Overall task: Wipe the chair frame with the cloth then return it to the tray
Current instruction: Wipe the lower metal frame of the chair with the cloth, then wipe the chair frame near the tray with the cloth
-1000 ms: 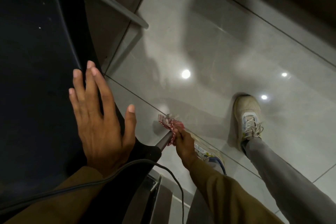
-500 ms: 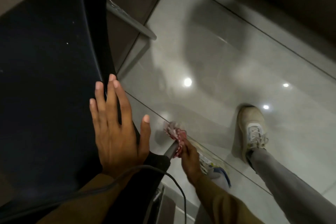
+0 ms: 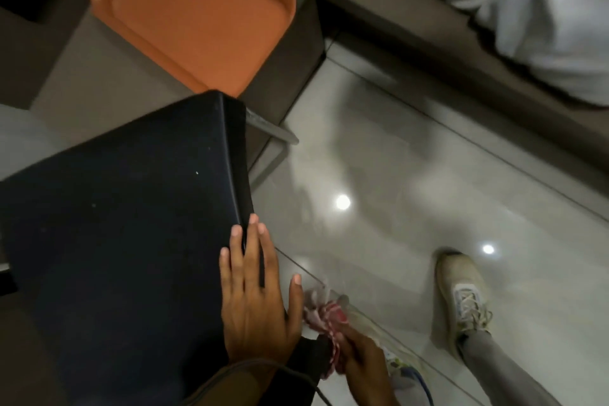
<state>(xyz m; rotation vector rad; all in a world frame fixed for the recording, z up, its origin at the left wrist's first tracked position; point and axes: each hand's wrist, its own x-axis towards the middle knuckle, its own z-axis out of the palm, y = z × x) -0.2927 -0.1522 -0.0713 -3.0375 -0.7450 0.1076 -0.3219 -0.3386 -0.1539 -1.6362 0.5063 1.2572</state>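
I am leaning over the black chair seat (image 3: 125,224) and looking down along its right edge. My left hand (image 3: 255,300) is lying flat on that edge near the corner, fingers straight and close together, the thumb spread out to the side over the rim, so it is gripping nothing and only pressing on the seat. My right hand (image 3: 361,362) is lower, beside and below the seat, and it is closing around the red-and-white checked cloth (image 3: 324,318), which is bunched in my fingers. The cloth is pressing against a dark leg of the chair frame (image 3: 316,354) that is running down from under the seat corner; the loose end of the cloth is sticking up past my thumb and is blurred. The orange tray (image 3: 194,10) is sitting bare on the grey table (image 3: 99,82) beyond the far end of the seat, well apart from the cloth. My right foot in a pale laced shoe (image 3: 461,297) is standing on the glossy grey tiled floor (image 3: 412,175), where ceiling lights are reflecting as bright spots. A thin dark cable (image 3: 296,372) is crossing over my left wrist, and my brown sleeves are showing at the bottom of the view.
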